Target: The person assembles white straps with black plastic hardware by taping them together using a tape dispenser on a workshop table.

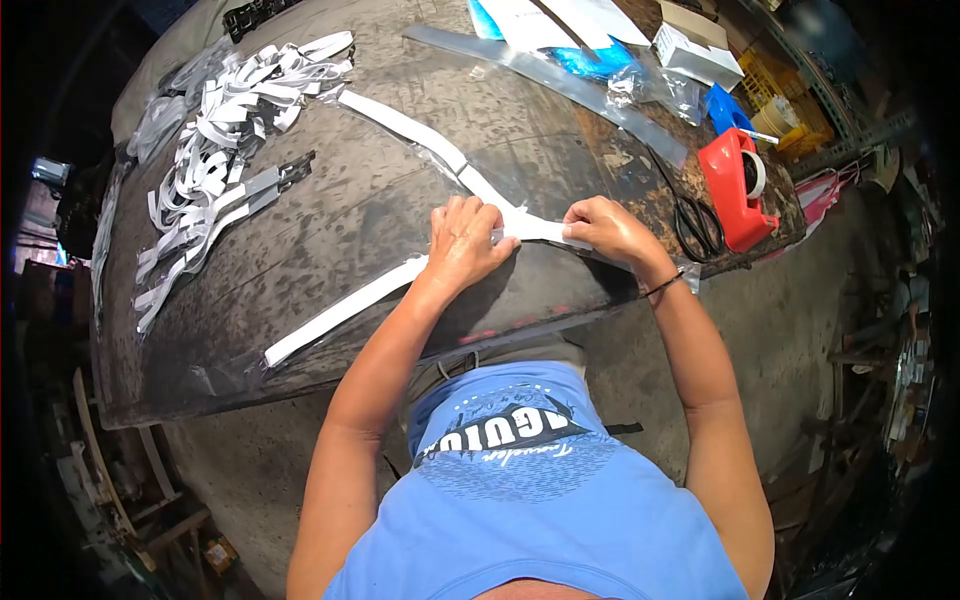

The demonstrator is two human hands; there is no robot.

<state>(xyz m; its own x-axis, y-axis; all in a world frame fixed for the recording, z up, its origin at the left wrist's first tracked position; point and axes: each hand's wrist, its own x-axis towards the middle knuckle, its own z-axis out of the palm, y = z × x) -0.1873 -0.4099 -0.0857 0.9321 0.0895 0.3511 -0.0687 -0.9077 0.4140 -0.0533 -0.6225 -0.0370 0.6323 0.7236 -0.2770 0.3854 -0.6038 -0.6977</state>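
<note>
A white Y-shaped strap [345, 308] lies across the dark table, one arm running to the far left, one to the near left, and a short one to the right. My left hand [465, 240] is closed at the junction, thumb and fingers gripping the white band. Just right of it, my right hand [608, 232] pinches the short end of the same strap. Clear plastic film shows along parts of the strap. Exactly what lies under my left fingers is hidden.
A tangled pile of white straps [225, 125] covers the table's left side. On the right are black-handled scissors [698, 226], a red tape dispenser [728, 190], a blue dispenser [727, 110], a white box [697, 55] and a long translucent strip [545, 85].
</note>
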